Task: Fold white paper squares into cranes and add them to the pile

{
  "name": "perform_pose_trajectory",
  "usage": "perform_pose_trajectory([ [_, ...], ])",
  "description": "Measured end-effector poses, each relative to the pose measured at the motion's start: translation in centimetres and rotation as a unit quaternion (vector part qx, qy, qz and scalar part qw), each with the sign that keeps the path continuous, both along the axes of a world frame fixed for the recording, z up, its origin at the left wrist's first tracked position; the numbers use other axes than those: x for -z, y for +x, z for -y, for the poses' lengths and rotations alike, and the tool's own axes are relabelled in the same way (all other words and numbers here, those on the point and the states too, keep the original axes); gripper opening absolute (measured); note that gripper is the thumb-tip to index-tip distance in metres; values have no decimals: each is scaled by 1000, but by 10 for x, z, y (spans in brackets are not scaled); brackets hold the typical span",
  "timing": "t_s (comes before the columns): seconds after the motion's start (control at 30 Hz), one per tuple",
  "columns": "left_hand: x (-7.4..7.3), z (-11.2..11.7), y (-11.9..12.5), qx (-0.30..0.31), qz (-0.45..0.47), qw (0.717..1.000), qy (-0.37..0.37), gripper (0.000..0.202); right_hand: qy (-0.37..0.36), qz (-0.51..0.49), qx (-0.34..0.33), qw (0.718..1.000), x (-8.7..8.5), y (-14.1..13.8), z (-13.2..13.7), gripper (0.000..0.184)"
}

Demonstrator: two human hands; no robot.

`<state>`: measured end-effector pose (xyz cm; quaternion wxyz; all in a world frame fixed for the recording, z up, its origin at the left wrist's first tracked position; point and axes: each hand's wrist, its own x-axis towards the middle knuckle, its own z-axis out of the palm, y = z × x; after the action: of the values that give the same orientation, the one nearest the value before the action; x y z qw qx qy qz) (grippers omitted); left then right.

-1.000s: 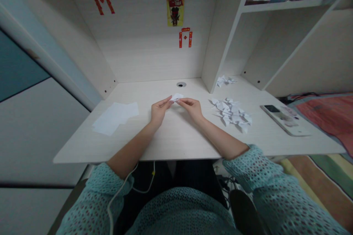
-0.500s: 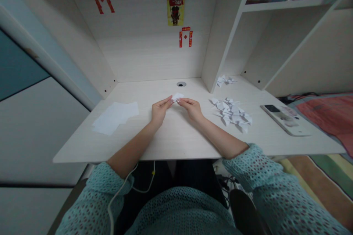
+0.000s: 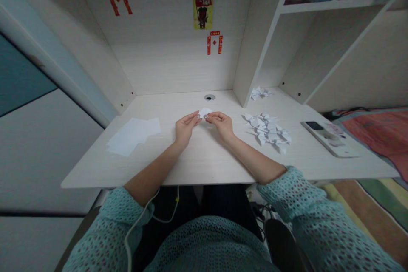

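A small folded piece of white paper (image 3: 205, 111) is pinched between my two hands near the middle of the desk. My left hand (image 3: 185, 127) grips its left side with thumb and fingertips, and my right hand (image 3: 222, 124) grips its right side the same way. The fingertips cover part of the paper, so its exact folds cannot be made out. To the right lies a pile of folded white paper pieces (image 3: 267, 129) with pointed ends. Over on the left, flat white paper sheets (image 3: 132, 136) lie spread in an overlapping stack.
More folded paper pieces (image 3: 261, 93) lie behind the upright divider (image 3: 264, 29). A phone (image 3: 330, 139) rests at the desk's right. A round cable hole (image 3: 209, 97) is set at the back. A white cable (image 3: 127, 238) crosses my left sleeve.
My right hand's fingers have shifted slightly on the folded paper. Otherwise the hands and the things on the desk stay where they were.
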<state>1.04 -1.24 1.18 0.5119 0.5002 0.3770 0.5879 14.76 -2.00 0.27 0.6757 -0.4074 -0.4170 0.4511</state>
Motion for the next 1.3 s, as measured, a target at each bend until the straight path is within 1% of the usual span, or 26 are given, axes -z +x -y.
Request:
perform_pose_trajectory([
  [0.1,-1,0,-1,8,-17,1000,22,41,9,7,-3,1000,0,1,-1,31],
  [0.2,-1,1,-3,18,-54,997,43,46,17,29,-4,999,-1,4,-1,31],
  [0.3,0,1,-4,20,-88,995,50,51,23,56,-2,998,-3,6,-1,33],
  [0.37,2,1,-4,14,-99,994,52,51,25,66,-3,997,-3,6,0,32],
  [0.5,5,0,-3,6,-94,995,44,48,26,74,-8,997,-4,5,1,31],
  [0.7,4,0,-2,23,-74,997,25,52,22,81,-2,996,-7,5,2,32],
  [0.87,4,0,-2,29,-60,998,19,51,16,75,-3,997,-7,6,1,31],
  [0.93,5,-1,-3,27,-73,997,29,50,14,71,-6,997,-6,8,0,30],
  [1.03,7,-2,-5,5,-103,993,53,52,14,67,-7,998,-6,10,0,29],
  [1.13,7,-3,-7,-11,-107,992,60,47,16,71,-3,997,-6,10,0,30],
  [1.23,6,-2,-6,-10,-101,993,61,39,15,72,-3,997,-6,9,1,31],
  [1.3,5,-3,-5,-10,-95,994,58,37,16,68,0,998,-5,8,1,30],
])
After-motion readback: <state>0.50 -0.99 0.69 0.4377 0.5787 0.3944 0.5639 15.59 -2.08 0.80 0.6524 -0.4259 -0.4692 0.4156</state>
